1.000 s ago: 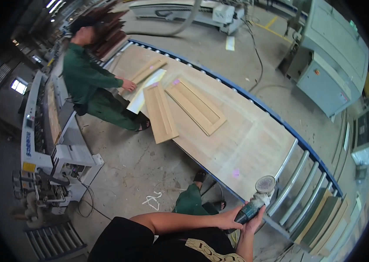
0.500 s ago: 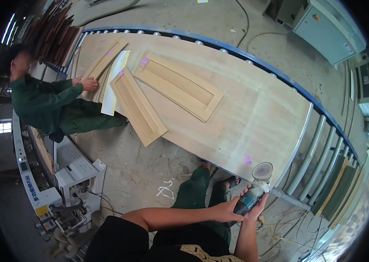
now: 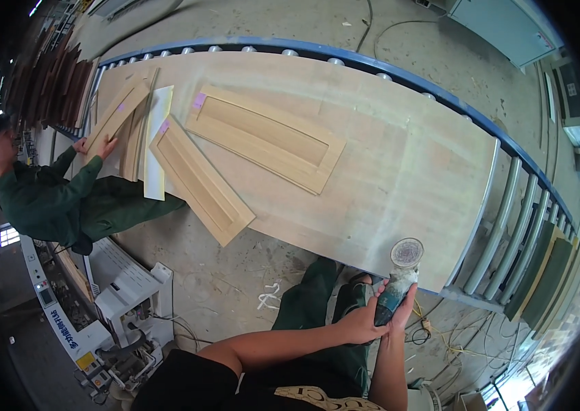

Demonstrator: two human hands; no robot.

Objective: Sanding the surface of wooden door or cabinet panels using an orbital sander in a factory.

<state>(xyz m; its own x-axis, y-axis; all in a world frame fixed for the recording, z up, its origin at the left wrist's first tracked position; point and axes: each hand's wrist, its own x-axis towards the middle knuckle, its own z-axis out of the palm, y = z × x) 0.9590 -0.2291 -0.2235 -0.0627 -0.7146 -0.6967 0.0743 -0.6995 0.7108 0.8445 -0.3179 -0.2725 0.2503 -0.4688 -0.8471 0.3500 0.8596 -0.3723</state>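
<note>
Both my hands are wrapped round a dark green angle grinder point(image 3: 389, 305) just beyond the near edge of a large board. Its round, worn disc point(image 3: 406, 253) faces up, away from the wood. My left hand point(image 3: 362, 323) grips the body from the left, and my right hand point(image 3: 402, 316) closes on it from the right. Some fingers are hidden behind the tool. The pale wooden board point(image 3: 386, 185) lies on a roller conveyor. On its left half rest two framed wooden panels point(image 3: 262, 140) point(image 3: 202, 183), each with a pink sticker.
At the left, a person in green point(image 3: 46, 195) holds another wooden panel point(image 3: 117, 118) beside a white strip point(image 3: 158, 140). A white machine point(image 3: 129, 291) stands lower left. Bare rollers point(image 3: 498, 229) and stacked boards point(image 3: 544, 274) are at right. Cables point(image 3: 465, 349) lie on the floor.
My view has shifted a little. The co-worker has raised the panel and moved it left. My hands keep hold of the grinder, now more upright in view.
</note>
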